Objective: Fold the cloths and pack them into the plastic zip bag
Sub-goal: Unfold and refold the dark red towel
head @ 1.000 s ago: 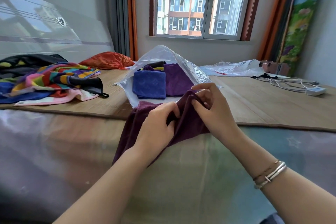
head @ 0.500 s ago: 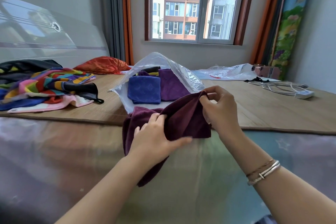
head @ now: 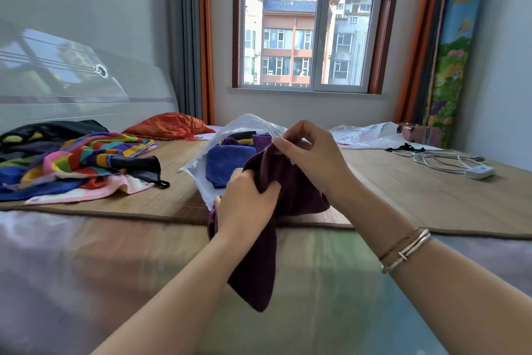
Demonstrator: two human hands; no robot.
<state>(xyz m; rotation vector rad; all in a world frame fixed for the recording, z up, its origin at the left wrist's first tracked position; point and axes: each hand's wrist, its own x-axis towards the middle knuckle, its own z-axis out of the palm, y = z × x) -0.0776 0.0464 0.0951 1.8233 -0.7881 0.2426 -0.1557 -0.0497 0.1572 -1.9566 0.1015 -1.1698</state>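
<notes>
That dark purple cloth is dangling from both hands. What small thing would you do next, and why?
Probably draw the hands apart to spread the dark purple cloth flat. The right hand pinches its top edge, the left hand grips a bunched part, and a corner hangs loose below. It looks too crumpled to fold neatly for the plastic zip bag.

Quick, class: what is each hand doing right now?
Left hand: closed, gripping the dark purple cloth.
Right hand: closed, pinching the same cloth's top edge.

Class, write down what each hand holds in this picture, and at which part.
Both hold the dark purple cloth: the right hand pinches its top edge, the left hand grips the bunched middle.
</notes>
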